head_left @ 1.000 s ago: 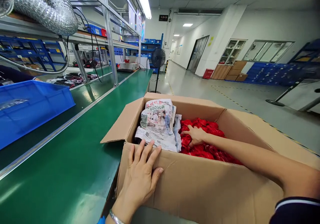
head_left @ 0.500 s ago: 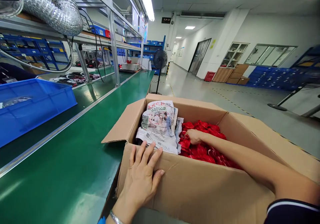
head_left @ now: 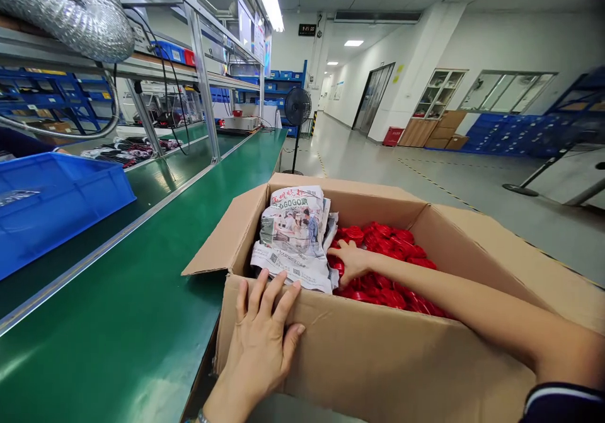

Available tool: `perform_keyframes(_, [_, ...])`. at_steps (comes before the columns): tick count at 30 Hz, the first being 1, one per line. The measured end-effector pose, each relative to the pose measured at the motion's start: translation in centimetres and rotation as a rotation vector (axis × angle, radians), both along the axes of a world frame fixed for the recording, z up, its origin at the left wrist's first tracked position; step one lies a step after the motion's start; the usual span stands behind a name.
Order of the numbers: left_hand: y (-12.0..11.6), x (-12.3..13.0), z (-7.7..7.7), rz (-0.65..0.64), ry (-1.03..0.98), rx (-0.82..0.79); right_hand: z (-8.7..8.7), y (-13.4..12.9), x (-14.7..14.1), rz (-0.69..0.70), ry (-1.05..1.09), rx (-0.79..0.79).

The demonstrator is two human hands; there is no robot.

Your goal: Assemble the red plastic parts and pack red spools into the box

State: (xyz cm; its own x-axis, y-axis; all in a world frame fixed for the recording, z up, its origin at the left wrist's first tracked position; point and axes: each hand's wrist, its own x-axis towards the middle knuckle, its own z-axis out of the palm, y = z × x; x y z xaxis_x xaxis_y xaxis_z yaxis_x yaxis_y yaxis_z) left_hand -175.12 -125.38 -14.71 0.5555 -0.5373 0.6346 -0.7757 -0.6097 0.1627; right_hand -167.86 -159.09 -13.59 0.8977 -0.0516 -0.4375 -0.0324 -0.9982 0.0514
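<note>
An open cardboard box (head_left: 378, 353) stands beside the green bench. Many red bundles (head_left: 392, 246) fill its right part, and a folded newspaper (head_left: 295, 227) lies at its left end. My left hand (head_left: 265, 328) rests on the box's near wall, fingers spread over the top edge and holding nothing. Inside the box, my right hand (head_left: 352, 262) is over the red bundles beside the newspaper's right edge. Its fingers are apart and nothing shows in its grasp; some fingertips are partly hidden among the bundles.
The green bench (head_left: 155, 272) runs along the left, with a blue bin (head_left: 61, 202) on it. Metal frame posts and a silver duct (head_left: 94, 19) are above. A black fan (head_left: 297, 108) stands beyond the box. Box flaps spread left and right.
My right hand has moved slightly left toward the newspaper, and its fingers have opened from a closed grasp. My left hand stays on the box edge. The view has shifted a little.
</note>
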Motion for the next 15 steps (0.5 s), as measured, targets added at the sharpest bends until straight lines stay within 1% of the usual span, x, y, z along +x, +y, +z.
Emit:
perform_keyframes(3, [0.0,0.0,0.0,0.000,-0.014,0.004,-0.4,1.0,0.3,-0.040,0.043,-0.056])
perform_keyframes(6, [0.1,0.0,-0.1,0.017,-0.039,0.052,-0.2,1.3,0.5,-0.053,0.076,-0.062])
perform_keyframes(11, [0.1,0.1,0.0,0.032,-0.074,0.107,0.1,1.5,0.8,0.022,0.108,-0.026])
perform_keyframes(15, [0.2,0.1,-0.1,0.040,-0.082,0.114,-0.4,1.8,0.8,0.114,0.119,0.056])
